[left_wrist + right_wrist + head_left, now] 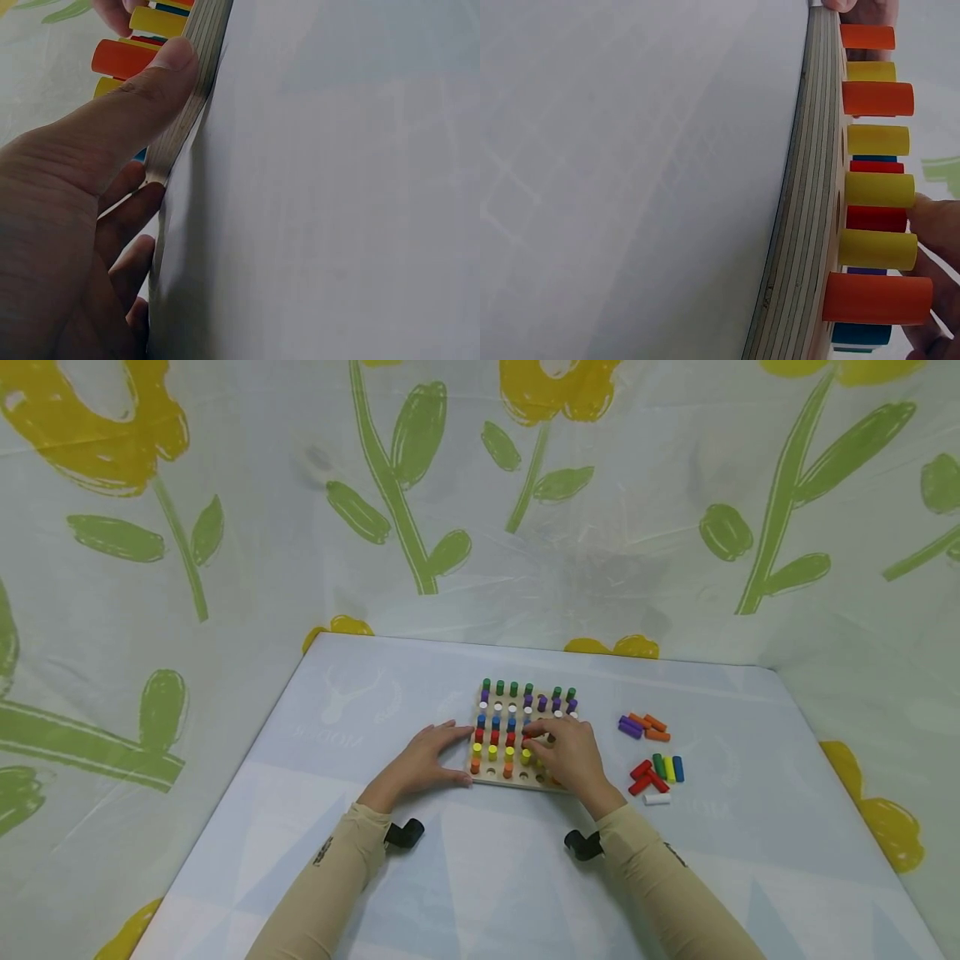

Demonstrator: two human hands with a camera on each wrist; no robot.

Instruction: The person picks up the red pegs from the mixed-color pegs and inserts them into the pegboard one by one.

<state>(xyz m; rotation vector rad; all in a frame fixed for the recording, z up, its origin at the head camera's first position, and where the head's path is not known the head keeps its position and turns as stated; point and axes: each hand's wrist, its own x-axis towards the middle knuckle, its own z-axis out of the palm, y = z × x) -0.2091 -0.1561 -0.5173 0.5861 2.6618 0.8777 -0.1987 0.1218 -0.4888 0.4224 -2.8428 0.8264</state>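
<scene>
**Right hand (572,753) pinches a short red cylindrical peg (876,219); left hand (422,762) rests against a pale plywood pegboard (498,777)**

Only the head view takes in the whole pegboard, which lies flat on a white-and-pale-blue table (480,868) between the two hands. Its rows run, moving away from the thumbs, from orange and yellow through red, blue, white and purple to green. That view alone also shows the loose pegs to the right of the right hand's fingers: purple cylinders (631,727) and orange cylinders (657,736) lie farther off, with red cylinders (641,769), a green, a yellow and a blue one side by side, and a white cylinder (657,799) nearer.

The wrist views add what the head view cannot: the board's striped, layered edge and the height of the upright pegs. In the left one, the left thumb presses the front edge just beside an orange upright peg (120,58), and the fingers, spread well apart from the thumb, reach along the board's side.

The right thumb and forefinger nearly meet, with the red peg between their tips, beyond the yellow row. Whether its lower end is fully seated is hidden. In the right wrist view a fingertip touches its top.
</scene>
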